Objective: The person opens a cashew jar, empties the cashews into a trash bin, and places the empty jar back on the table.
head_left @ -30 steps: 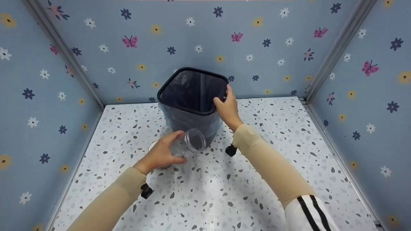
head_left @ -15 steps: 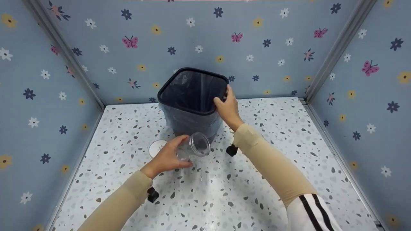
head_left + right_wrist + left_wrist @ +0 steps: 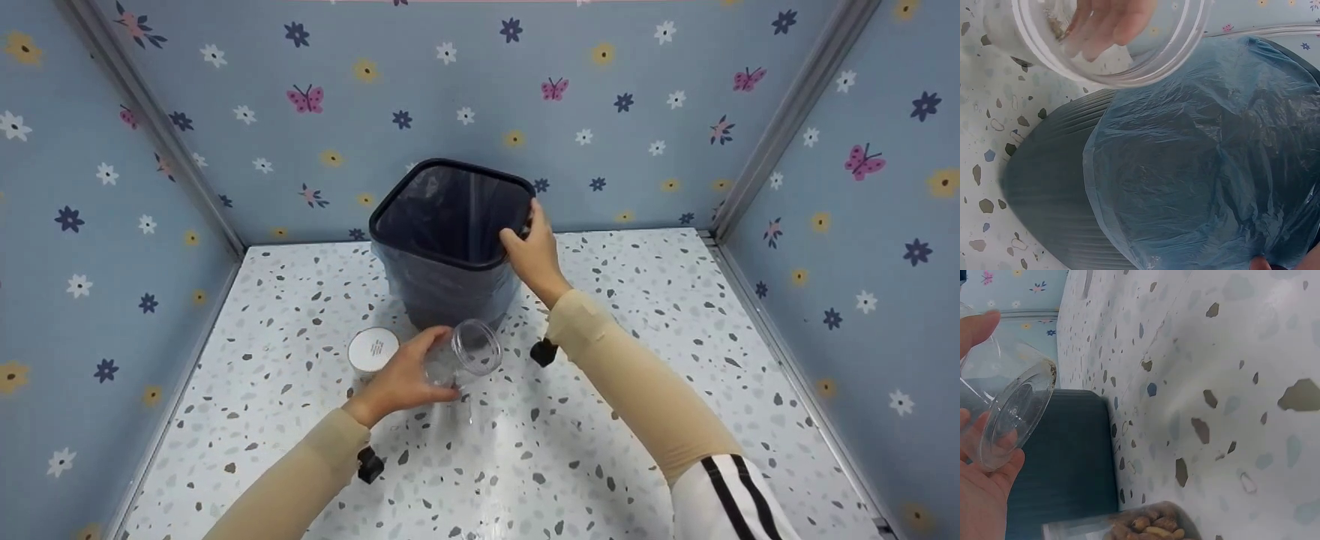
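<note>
My left hand [image 3: 409,379] grips a clear jar [image 3: 478,349] around its body, in front of the bin. It is lidless and tilted, with its mouth toward the right. No contents show, apart from brownish residue at the base of the jar [image 3: 1022,402] in the left wrist view. My right hand [image 3: 536,259] holds the right side of the dark rim of a waste bin [image 3: 431,292], thumb over the inside edge. A bluish see-through bag [image 3: 1185,169] lines the bin and folds down outside it. Inside, the bin looks dark.
Left of my left hand stands a second jar with a white top [image 3: 373,349]. In the left wrist view it holds brown nuts [image 3: 1154,526]. Flower-patterned walls [image 3: 465,90] enclose the speckled tabletop [image 3: 600,420] at the back and both sides.
My left hand has carried the clear jar to the right and toward me, away from the white-topped jar, which shows more now. My right hand and the bin stay in place.
</note>
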`<state>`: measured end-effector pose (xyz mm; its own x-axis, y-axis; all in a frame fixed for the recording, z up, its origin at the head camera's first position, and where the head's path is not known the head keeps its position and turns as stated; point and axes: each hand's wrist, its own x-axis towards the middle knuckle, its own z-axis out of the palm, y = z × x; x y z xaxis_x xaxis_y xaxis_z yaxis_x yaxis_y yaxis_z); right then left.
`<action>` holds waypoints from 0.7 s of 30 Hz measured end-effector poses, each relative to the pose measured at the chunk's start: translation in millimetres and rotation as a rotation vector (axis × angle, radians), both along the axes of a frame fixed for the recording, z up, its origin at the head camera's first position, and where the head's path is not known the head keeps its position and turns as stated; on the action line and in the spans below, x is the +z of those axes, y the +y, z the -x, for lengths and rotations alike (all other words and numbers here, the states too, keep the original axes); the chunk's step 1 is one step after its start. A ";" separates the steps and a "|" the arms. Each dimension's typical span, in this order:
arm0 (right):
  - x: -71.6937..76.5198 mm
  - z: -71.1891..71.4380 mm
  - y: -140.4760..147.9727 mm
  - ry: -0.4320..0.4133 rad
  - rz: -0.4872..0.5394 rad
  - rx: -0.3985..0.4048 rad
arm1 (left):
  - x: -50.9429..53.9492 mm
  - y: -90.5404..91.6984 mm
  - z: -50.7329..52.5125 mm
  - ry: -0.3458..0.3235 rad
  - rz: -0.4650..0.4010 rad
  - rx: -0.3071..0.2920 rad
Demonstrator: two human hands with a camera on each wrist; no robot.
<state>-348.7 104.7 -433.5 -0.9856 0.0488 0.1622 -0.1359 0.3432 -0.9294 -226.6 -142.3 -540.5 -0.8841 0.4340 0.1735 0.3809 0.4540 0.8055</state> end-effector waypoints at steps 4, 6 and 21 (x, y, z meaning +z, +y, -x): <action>0.8 -0.7 -0.4 -0.011 0.001 -0.001 | -6.5 3.6 -2.2 -0.020 0.006 0.003; 0.7 -0.6 -0.5 -0.011 -0.001 -0.006 | -9.8 5.3 -3.0 -0.026 0.006 0.000; -0.3 0.7 -0.3 -0.007 -0.004 -0.004 | -34.9 23.9 -3.3 -0.102 0.008 0.027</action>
